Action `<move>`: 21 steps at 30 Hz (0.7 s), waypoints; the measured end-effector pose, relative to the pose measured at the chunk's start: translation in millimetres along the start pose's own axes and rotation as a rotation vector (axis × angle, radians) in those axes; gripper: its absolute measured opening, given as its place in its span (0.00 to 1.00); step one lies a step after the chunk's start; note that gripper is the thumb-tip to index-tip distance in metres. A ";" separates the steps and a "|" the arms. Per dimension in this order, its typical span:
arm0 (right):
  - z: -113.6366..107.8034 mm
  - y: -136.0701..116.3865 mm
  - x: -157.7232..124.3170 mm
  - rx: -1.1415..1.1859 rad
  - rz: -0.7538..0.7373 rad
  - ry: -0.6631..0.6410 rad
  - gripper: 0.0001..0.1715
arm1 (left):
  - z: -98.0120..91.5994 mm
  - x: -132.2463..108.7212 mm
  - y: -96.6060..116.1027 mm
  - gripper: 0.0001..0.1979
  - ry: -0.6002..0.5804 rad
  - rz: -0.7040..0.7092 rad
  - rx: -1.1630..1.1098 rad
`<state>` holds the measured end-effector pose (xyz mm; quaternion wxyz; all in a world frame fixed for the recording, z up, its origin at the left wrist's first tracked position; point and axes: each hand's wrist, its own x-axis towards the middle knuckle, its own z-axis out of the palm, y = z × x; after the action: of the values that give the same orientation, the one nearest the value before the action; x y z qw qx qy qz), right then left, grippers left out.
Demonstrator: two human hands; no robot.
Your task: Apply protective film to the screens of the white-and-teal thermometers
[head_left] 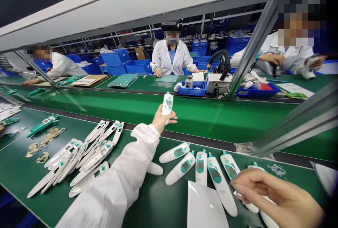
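My left hand (162,118) is raised over the green belt, shut on a white and teal ear thermometer (167,103) held upright. Below it, several finished thermometers (201,168) lie side by side. My right hand (277,194) stretches flat at the lower right, above another white thermometer (266,203) that it partly hides. Whether they touch is unclear. To the left lies a heap of white thermometer shells (79,161), with small gold parts (43,147) and teal circuit boards (44,123) beyond. A white sheet (204,205) lies near the bottom.
A grey metal beam (148,13) crosses above the green belts (211,115). Across the far belt, a co-worker in a white coat (171,54) stands behind a blue tray (192,88) and a machine with a black hose (219,80). Further co-workers sit left and right; blue crates stand behind.
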<state>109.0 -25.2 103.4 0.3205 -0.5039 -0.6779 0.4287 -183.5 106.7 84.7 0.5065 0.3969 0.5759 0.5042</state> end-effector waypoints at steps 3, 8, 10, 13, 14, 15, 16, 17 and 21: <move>-2.4 -25.4 3.0 0.058 -0.033 -0.131 0.12 | 35.9 -64.9 3.0 0.24 -0.153 0.065 -0.196; 7.5 -49.0 -5.3 0.150 -0.104 -0.093 0.09 | 76.7 -141.8 -12.9 0.25 -0.404 -0.017 -0.650; 13.0 -49.2 -8.2 0.165 -0.095 -0.014 0.08 | 84.8 -158.2 -22.8 0.23 -0.390 -0.046 -0.665; 20.4 -43.8 -9.1 0.243 -0.056 0.025 0.09 | 90.3 -173.3 -33.3 0.26 -0.390 -0.074 -0.669; 22.5 -41.7 -8.8 0.274 -0.041 0.011 0.09 | 91.0 -176.6 -35.3 0.27 -0.399 -0.082 -0.666; 24.2 -40.0 -8.3 0.303 -0.027 -0.011 0.10 | 91.4 -179.4 -36.5 0.29 -0.405 -0.087 -0.661; 25.5 -38.8 -8.0 0.329 -0.020 -0.037 0.10 | 91.4 -181.6 -37.3 0.29 -0.406 -0.090 -0.655; 26.5 -38.2 -7.8 0.351 -0.017 -0.063 0.09 | 91.2 -183.5 -37.5 0.29 -0.402 -0.091 -0.648; 26.9 -38.5 -8.5 0.350 -0.016 -0.055 0.09 | 87.9 -188.8 -36.1 0.23 -0.348 -0.058 -0.619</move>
<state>72.4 -45.1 126.7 0.3879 -0.4231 -0.6055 0.5513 -62.6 -66.7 85.7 0.7076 0.2880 0.3118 0.5650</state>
